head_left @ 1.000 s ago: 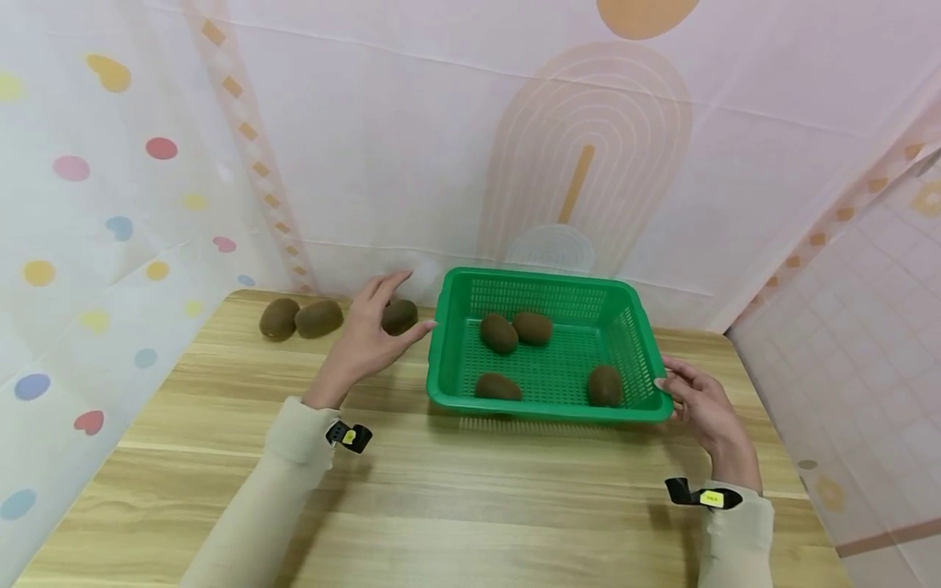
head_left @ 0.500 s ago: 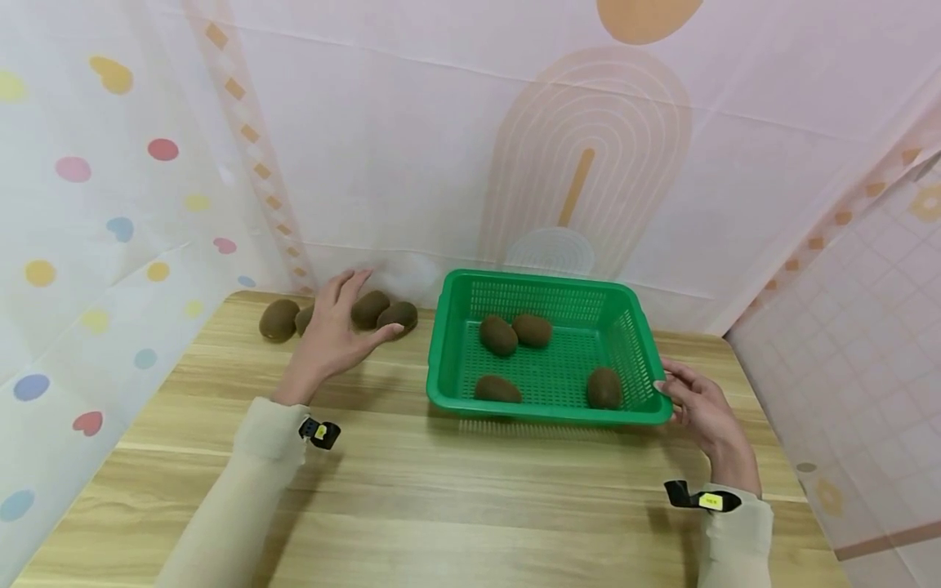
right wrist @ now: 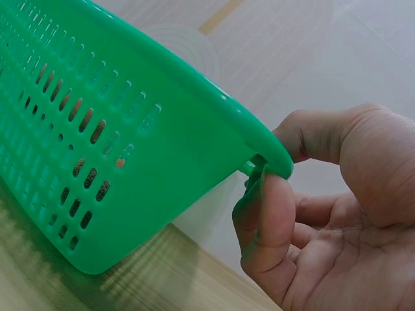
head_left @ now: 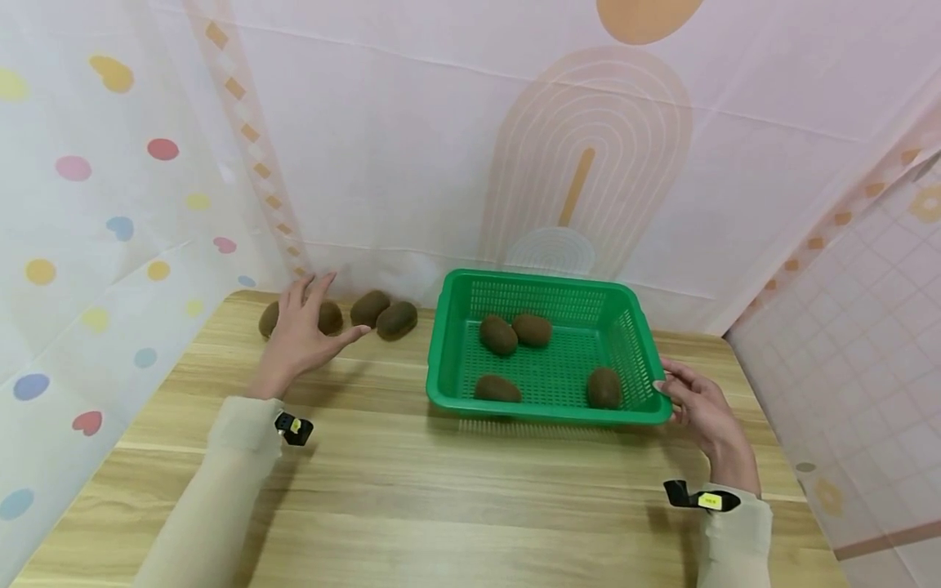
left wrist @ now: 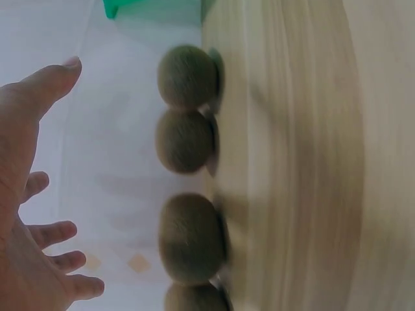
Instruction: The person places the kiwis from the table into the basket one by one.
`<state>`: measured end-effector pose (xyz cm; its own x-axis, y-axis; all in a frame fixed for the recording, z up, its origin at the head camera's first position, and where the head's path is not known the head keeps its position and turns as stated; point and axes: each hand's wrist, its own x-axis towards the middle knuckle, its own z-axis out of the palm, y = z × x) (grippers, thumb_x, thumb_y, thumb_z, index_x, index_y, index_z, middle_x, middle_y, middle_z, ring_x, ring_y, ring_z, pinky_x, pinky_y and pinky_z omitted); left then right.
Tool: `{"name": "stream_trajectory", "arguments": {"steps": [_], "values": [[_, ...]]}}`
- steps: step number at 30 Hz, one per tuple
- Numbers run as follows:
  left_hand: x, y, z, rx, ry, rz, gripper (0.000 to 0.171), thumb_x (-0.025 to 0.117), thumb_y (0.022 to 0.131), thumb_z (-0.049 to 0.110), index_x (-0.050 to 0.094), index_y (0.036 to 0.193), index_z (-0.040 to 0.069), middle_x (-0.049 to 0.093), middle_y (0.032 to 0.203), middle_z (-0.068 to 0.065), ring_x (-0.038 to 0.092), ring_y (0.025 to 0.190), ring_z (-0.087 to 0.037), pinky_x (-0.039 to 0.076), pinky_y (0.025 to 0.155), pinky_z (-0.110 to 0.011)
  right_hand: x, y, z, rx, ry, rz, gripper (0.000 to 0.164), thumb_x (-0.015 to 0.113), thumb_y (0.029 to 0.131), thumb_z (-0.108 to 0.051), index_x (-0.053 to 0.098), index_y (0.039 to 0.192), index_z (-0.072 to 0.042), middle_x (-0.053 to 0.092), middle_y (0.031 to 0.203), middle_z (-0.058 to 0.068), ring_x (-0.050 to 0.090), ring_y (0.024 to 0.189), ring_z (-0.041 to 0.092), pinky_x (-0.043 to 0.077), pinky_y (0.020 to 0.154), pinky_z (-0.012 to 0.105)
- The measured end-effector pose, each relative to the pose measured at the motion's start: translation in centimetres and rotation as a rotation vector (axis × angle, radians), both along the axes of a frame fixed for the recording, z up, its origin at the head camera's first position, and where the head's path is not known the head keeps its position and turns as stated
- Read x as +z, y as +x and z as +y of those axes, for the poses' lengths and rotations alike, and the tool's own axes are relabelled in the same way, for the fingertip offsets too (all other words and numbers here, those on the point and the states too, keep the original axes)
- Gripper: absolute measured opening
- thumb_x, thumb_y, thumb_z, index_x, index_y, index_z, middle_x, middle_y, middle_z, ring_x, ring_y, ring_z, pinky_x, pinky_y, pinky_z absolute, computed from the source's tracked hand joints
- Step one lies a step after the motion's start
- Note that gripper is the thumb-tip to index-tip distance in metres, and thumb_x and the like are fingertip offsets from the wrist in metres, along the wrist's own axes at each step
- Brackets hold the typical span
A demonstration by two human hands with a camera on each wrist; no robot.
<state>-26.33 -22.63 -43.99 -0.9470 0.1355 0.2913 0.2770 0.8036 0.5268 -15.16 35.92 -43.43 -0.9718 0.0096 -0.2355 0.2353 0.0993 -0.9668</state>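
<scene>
- Your left hand [head_left: 296,339] has nothing in its grip: fingers and thumb stand spread in front of the left pair of kiwis [head_left: 330,317], with no touch to be seen
- Your right hand [head_left: 704,408] grasps the green basket [head_left: 437,359] at its near right corner, thumb and fingers pinching the rim
- Four loose kiwis lie along the far edge of the table [head_left: 441,506], towards its far left corner: the left pair, then the right pair [head_left: 397,320] nearer the basket
- Four more kiwis sit in the basket: two side by side towards its far left corner, one [head_left: 497,388] by the near edge, one [head_left: 604,388] near the near right corner
- The step in hand looks like a reach for a kiwi of the left pair while you steady the basket
- The next move seems to call for lowering your left hand and curling fingers and thumb round one fruit
- You wear black wrist straps [head_left: 724,500] with yellow tags [head_left: 710,501]; their marks are too small to read, and no lettering can be made out on basket or fruit
</scene>
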Motion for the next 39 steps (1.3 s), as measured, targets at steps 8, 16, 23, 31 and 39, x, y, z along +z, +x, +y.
{"name": "stream_trajectory", "arguments": {"steps": [8,16,23,31,39], "values": [[-1.0,-1.0,-2.7,0.05,-0.01,-0.024,0.105,0.082,0.083,0.052,0.025,0.163,0.013,0.016,0.165,-0.029,0.01,0.151,-0.051,0.026,0.108,-0.079,0.1,0.0,-0.1,-0.006,-0.014,-0.006,0.043,0.055,0.106,-0.014,0.044,0.148,-0.008,0.062,0.101,-0.015,0.062,0.078,-0.001,0.05,0.062,0.019],[-2.5,-1.6,-5.3,0.064,0.026,-0.101,0.112,0.082,0.084,0.05,0.016,0.165,0.009,0.01,0.164,-0.035,0.006,0.149,-0.059,0.025,0.106,-0.081,0.0,0.1,0.0,-0.013,-0.014,0.008,0.038,0.06,0.105,-0.017,0.05,0.141,-0.013,0.064,0.1,-0.014,0.062,0.076,0.0,0.049,0.061,0.019],[-4.2,-1.9,-7.3,0.052,0.048,-0.149,0.117,0.086,0.083,0.04,0.011,0.164,0.001,0.01,0.161,-0.04,0.009,0.144,-0.066,0.025,0.105,-0.081,0.3,0.0,-0.2,-0.009,0.023,-0.008,0.053,0.059,0.105,-0.018,0.04,0.152,-0.006,0.059,0.1,-0.015,0.058,0.074,-0.001,0.048,0.061,0.019],[-5.5,-2.4,-8.6,0.065,0.061,-0.161,0.102,0.079,0.091,0.026,0.012,0.164,0.004,0.015,0.158,-0.043,0.019,0.137,-0.07,0.03,0.102,-0.08,0.2,-0.2,-0.2,-0.008,0.016,-0.005,0.053,0.057,0.106,-0.018,0.038,0.153,-0.005,0.061,0.102,-0.014,0.06,0.075,-0.001,0.048,0.061,0.019],[-5.9,-2.4,-9.1,0.086,0.074,-0.099,0.072,0.062,0.095,0.004,0.031,0.16,0.002,0.032,0.147,-0.045,0.038,0.126,-0.065,0.037,0.097,-0.076,0.0,-0.1,-0.1,0.002,-0.018,0.012,0.051,0.06,0.105,-0.017,0.041,0.15,-0.005,0.062,0.101,-0.013,0.063,0.077,-0.001,0.05,0.061,0.018]]}}
